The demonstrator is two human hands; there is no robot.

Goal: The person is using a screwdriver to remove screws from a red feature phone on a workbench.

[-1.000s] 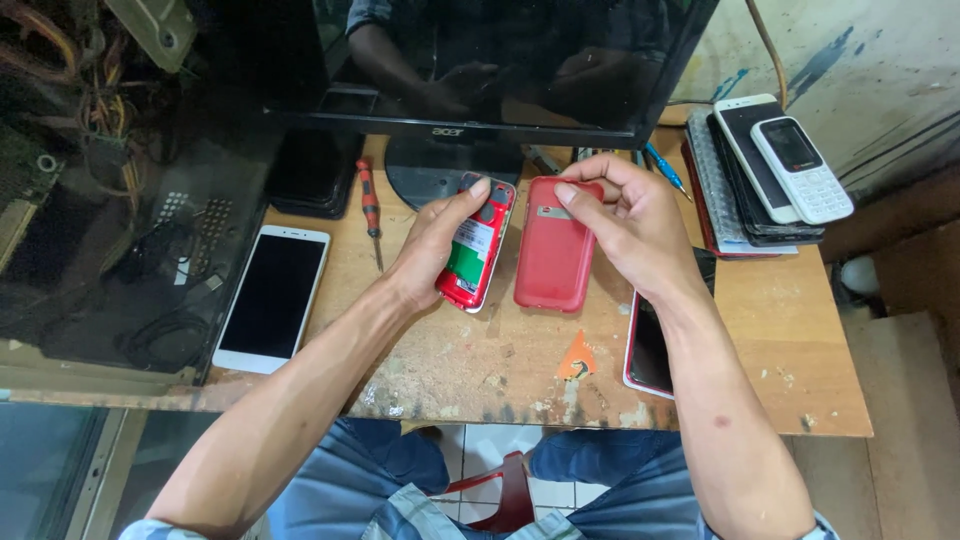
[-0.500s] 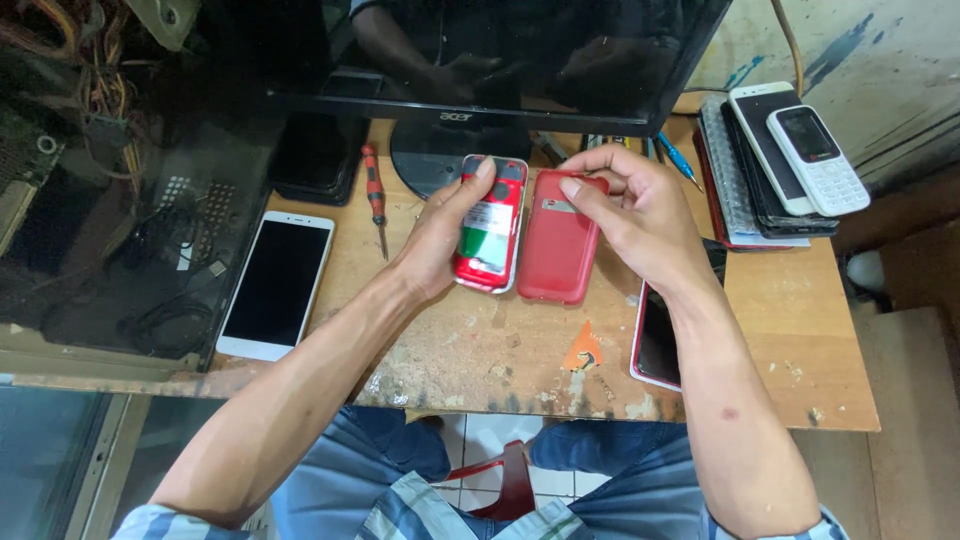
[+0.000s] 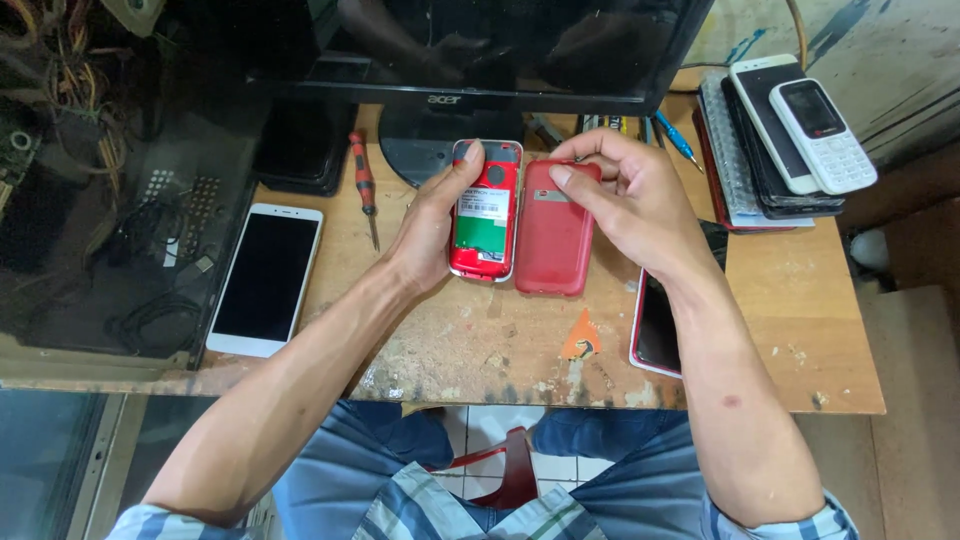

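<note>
My left hand (image 3: pixel 432 222) grips a small red phone (image 3: pixel 486 212) with its back off, showing a green and white battery label. Right beside it, my right hand (image 3: pixel 628 198) holds the red back cover (image 3: pixel 554 240) by its top edge between thumb and fingers. Both are raised just above the worn wooden table (image 3: pixel 500 340), in front of the black monitor (image 3: pixel 470 50).
A white smartphone (image 3: pixel 264 278) lies face up at the left, a red-handled screwdriver (image 3: pixel 363 182) beside it. A red-edged phone (image 3: pixel 656 328) lies under my right forearm. Stacked phones (image 3: pixel 790 140) sit at the back right. An orange pick (image 3: pixel 580 338) lies near the front edge.
The phone and cover stay side by side in my hands; the phone has turned more upright. My right fingers have shifted along the cover's top edge.
</note>
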